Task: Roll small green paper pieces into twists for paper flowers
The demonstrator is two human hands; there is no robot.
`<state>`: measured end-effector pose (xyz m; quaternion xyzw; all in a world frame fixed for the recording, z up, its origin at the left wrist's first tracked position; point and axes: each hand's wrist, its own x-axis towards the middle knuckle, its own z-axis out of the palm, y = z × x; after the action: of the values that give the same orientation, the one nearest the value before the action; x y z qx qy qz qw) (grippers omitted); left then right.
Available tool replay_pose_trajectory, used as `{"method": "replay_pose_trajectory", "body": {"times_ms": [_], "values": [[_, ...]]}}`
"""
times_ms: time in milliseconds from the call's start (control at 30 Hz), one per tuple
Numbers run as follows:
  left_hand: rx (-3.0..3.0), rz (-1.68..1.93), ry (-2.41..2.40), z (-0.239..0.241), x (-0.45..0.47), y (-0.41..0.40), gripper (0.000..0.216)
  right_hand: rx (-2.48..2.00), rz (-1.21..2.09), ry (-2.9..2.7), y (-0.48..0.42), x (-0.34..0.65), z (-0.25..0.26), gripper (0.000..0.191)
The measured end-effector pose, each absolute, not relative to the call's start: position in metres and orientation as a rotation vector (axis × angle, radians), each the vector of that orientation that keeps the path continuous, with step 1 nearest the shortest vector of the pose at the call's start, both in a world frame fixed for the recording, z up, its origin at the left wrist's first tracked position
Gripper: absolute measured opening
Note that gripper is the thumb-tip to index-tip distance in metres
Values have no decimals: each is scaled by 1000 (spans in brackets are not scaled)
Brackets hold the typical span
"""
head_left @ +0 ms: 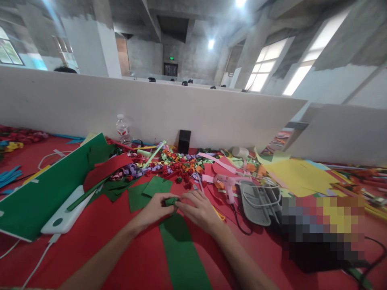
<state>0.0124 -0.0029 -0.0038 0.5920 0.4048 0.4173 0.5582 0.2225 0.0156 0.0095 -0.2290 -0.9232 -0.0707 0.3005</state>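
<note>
Both my hands meet at the far end of a long green paper strip (184, 257) that runs toward me over the red tabletop. My left hand (157, 209) is closed, its thumb and fingers pinching the curled end of the strip. From the other side, my right hand (196, 207) has its fingertips pressed on that same curled end. Part of the curl is hidden behind the fingers. Just beyond my left hand lie several green paper squares (157, 186). A pink glue gun (228, 186) rests to the right of my right hand.
Small colourful paper flowers (178, 165) are heaped at the back, before a white partition (151, 104). A phone (184, 141) and a bottle (121, 128) stand there. Left are a green board (54, 185) and white power strip (63, 215); right, a grey case (255, 203) and yellow paper (302, 177).
</note>
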Motion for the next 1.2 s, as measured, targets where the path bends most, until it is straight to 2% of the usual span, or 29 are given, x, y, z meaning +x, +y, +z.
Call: {"method": "replay_pose_trajectory", "body": {"times_ms": [200, 500, 733, 1033, 1200], "values": [[1335, 1025, 969, -5, 11, -1, 39, -653, -68, -2387, 15, 218, 5, 14], [1430, 1010, 1055, -7, 14, -2, 33, -945, 599, -2097, 7, 204, 5, 12], [1391, 1003, 1073, -8, 14, -3, 36, -1054, 748, -1929, 7, 200, 2, 15], [1296, 1051, 1010, -10, 14, 0, 33, -1059, 1114, -1786, 7, 200, 2, 24], [1384, 1040, 1038, -11, 14, -1, 28, -1080, 1162, -1766, 10, 201, 0, 26]]}}
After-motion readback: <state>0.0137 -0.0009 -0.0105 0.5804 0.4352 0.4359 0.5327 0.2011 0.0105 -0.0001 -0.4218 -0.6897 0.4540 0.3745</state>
